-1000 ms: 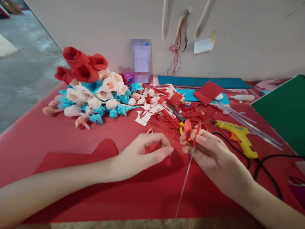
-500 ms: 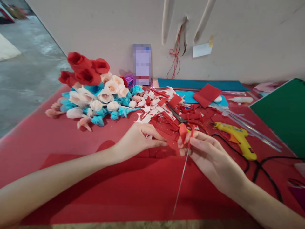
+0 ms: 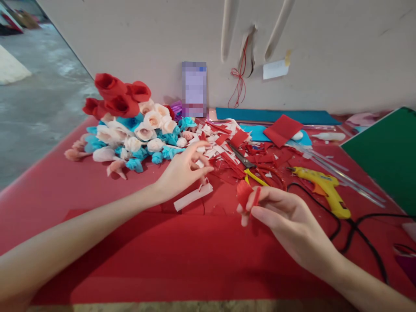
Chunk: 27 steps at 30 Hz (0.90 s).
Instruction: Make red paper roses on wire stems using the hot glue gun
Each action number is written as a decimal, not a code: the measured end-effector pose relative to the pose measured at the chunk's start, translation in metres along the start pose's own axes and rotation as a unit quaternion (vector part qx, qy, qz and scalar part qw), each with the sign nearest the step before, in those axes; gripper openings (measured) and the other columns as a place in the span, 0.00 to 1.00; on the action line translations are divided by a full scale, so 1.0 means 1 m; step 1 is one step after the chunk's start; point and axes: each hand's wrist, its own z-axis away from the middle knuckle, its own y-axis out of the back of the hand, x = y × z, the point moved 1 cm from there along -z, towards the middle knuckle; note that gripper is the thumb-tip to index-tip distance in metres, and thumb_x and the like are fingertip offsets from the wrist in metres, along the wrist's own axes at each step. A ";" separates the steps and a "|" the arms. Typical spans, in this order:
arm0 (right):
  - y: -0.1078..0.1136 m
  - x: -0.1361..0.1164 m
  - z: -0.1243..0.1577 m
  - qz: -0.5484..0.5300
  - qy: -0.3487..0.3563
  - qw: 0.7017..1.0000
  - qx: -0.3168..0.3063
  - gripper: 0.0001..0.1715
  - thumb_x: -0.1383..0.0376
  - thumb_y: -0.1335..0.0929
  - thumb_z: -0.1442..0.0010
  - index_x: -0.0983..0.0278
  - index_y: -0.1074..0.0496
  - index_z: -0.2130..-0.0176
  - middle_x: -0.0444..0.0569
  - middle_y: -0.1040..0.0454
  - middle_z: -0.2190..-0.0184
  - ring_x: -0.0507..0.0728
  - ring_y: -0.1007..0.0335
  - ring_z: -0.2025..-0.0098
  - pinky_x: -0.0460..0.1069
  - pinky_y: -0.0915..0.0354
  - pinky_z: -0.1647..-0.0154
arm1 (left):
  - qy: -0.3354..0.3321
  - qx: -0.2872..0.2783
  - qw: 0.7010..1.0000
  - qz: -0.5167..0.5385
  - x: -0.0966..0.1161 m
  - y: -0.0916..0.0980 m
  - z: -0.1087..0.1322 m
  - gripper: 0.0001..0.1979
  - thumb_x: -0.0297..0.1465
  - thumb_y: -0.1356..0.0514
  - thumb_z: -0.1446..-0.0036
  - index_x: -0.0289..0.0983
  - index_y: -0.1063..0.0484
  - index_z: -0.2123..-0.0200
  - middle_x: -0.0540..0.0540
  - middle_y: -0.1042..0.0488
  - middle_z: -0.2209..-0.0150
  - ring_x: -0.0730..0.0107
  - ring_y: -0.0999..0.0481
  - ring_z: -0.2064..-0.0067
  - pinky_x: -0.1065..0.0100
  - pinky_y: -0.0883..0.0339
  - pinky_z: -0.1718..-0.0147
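My right hand (image 3: pixel 286 216) pinches a small piece of red crepe paper (image 3: pixel 244 193) between thumb and fingers. A narrow red strip (image 3: pixel 256 196) stands up beside it in the same grip. My left hand (image 3: pixel 182 171) is over the table with its fingers apart, near the front of the scrap pile. Just below it is a white paper strip (image 3: pixel 191 198); whether the fingertips touch it I cannot tell. Scissors (image 3: pixel 242 156) with yellow and red handles lie among red and white paper scraps (image 3: pixel 224 141), beyond my right hand.
Red, white and blue paper flowers (image 3: pixel 133 125) are heaped at the left. A yellow glue gun (image 3: pixel 325 186) with a black cable (image 3: pixel 367 242) lies at the right, near clear sticks (image 3: pixel 347 173). A phone (image 3: pixel 194 89) leans on the wall. A green board (image 3: pixel 386 156) stands far right.
My left hand has moved left and away from my right hand, and its fingers have spread. A white strip now shows beneath it. The thin rod under my right hand no longer shows.
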 end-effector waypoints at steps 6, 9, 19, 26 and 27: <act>-0.004 -0.005 0.001 0.031 0.014 0.999 -0.009 0.05 0.65 0.31 0.46 0.63 0.31 0.72 0.43 0.31 0.75 0.48 0.36 0.72 0.42 0.39 0.70 | -0.002 -0.054 0.995 0.080 0.010 -0.007 0.007 0.09 0.33 0.44 0.46 0.33 0.28 0.66 0.48 0.24 0.72 0.70 0.24 0.68 0.69 0.30 0.64; -0.005 -0.005 0.001 0.038 0.018 0.999 -0.012 0.04 0.65 0.31 0.46 0.63 0.31 0.72 0.43 0.31 0.74 0.48 0.36 0.72 0.42 0.39 0.70 | 0.008 -0.072 0.987 0.142 0.027 -0.012 0.018 0.25 0.28 0.44 0.45 0.40 0.46 0.45 0.45 0.27 0.57 0.73 0.23 0.68 0.74 0.29 0.74; -0.007 -0.009 0.004 0.115 0.057 0.991 -0.029 0.03 0.69 0.31 0.46 0.63 0.31 0.71 0.40 0.32 0.74 0.45 0.37 0.71 0.39 0.39 0.69 | -0.001 -0.101 0.967 0.236 0.065 -0.010 0.042 0.10 0.26 0.40 0.47 0.41 0.24 0.61 0.52 0.24 0.57 0.75 0.27 0.54 0.80 0.36 0.53; -0.009 -0.009 0.007 0.202 0.054 0.977 -0.047 0.02 0.66 0.31 0.46 0.63 0.31 0.69 0.42 0.29 0.71 0.48 0.34 0.69 0.41 0.36 0.67 | 0.045 -0.057 0.967 0.243 0.064 -0.009 0.044 0.07 0.25 0.40 0.48 0.39 0.22 0.67 0.50 0.22 0.63 0.73 0.26 0.58 0.78 0.32 0.58; -0.009 -0.009 0.007 0.202 0.049 0.977 -0.044 0.03 0.66 0.31 0.46 0.63 0.31 0.69 0.42 0.28 0.71 0.48 0.33 0.69 0.41 0.36 0.67 | 0.060 -0.050 0.965 0.251 0.064 -0.009 0.045 0.07 0.26 0.40 0.48 0.39 0.22 0.67 0.51 0.21 0.65 0.75 0.25 0.61 0.79 0.32 0.60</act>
